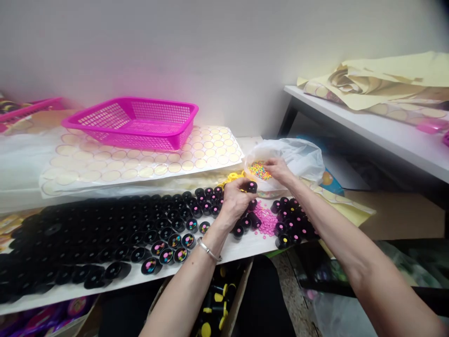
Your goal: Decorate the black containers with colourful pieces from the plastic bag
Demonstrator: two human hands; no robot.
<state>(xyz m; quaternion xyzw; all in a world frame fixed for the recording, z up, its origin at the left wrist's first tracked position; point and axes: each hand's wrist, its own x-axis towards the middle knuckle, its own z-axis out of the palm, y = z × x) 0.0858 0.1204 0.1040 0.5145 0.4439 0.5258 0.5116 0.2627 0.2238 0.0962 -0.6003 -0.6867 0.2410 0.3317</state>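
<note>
Held between the fingers and thumb of my left hand [235,199] is a small black cap-like piece [251,186] with a pink spot on its end. My right hand [279,170] reaches over an open white plastic bag [301,154], its bent fingertips at the small multicoloured beads or candies [258,170] inside. What those fingertips grip is hidden. Below the hands lies a pile of pink pellets [266,220]. More black pieces with pink or yellow spots [293,217] stand to its right. Left of my wrist, several black cups [166,255] hold coloured bits.
Rows of black cups [87,224] fill the table's left side. A pink basket [140,126] sits on a sticker sheet [210,147] at the back. Yellow rings [233,177] lie beside the bag. A white shelf [379,121] juts in from the right. A box of black-and-yellow pieces [219,299] is below.
</note>
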